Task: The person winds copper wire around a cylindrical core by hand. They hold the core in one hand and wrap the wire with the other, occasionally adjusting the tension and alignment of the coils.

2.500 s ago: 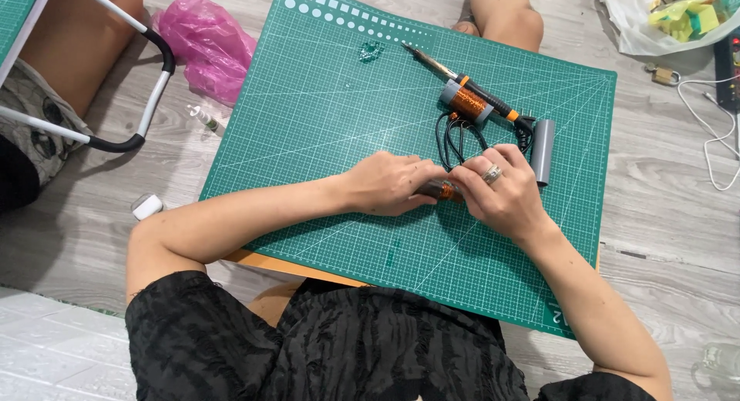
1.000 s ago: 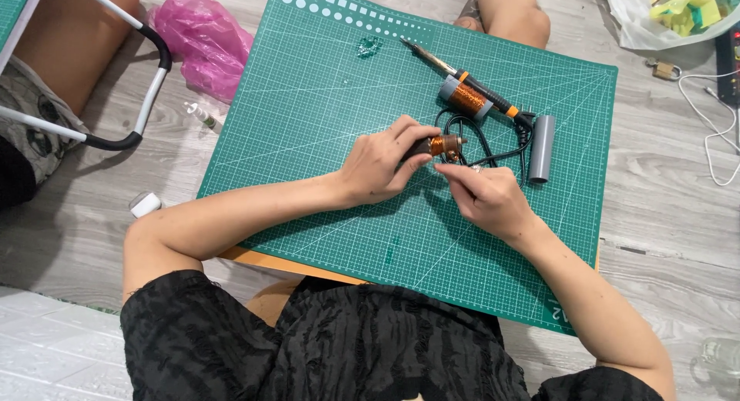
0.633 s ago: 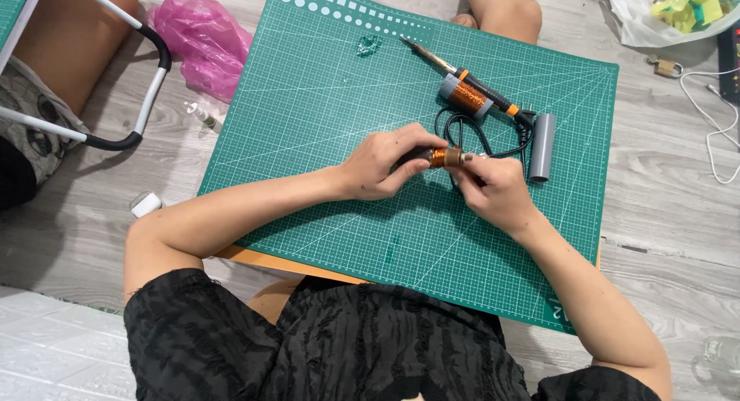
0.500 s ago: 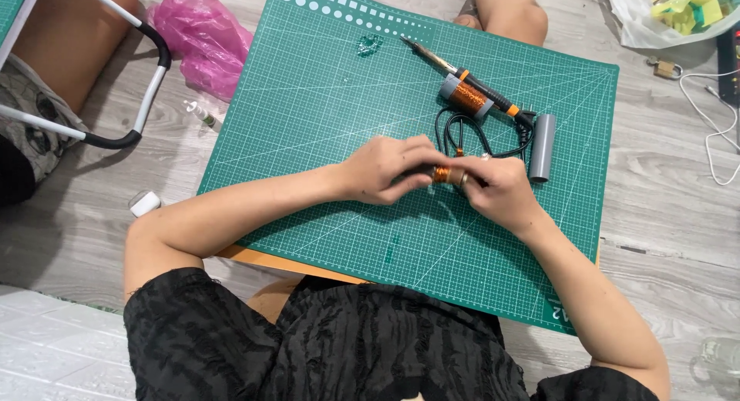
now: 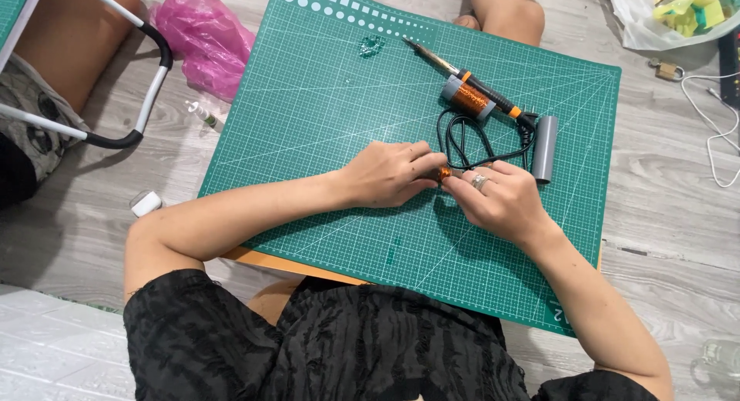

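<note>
**Still at the small coil, both hands closed on it**

Now the person sits on the floor with a green cutting mat (image 5: 324,139) in front of them, and both hands meet near the middle of it. The left hand (image 5: 389,174) is curled, and its fingertips pinch a small copper-coloured coil (image 5: 445,172). The right hand (image 5: 501,201), which wears a ring, closes on the same piece from the other side. So both grips are shut on the coil, which sits between the fingertips, just above the mat or touching it; the view does not show which.

Most of the coil is hidden by the fingers, so it cannot be told how much wire is already on it or if an end is loose. As a judgement, the fine handwork on this piece is in the middle and not finished, because both hands are needed on it and nothing is put aside as done.

Just behind the hands lies a soldering iron (image 5: 462,77) with its black cord (image 5: 470,139) in loops, and nobody touches it. A spool of copper wire (image 5: 469,99) rests against the iron, and a grey tube (image 5: 544,148) lies beside the right hand. A small green part (image 5: 371,45) lies alone near the far edge of the mat. From this, any soldering seems not yet begun.

A pink bag (image 5: 204,39) lies on the floor, to the left of the mat.
</note>
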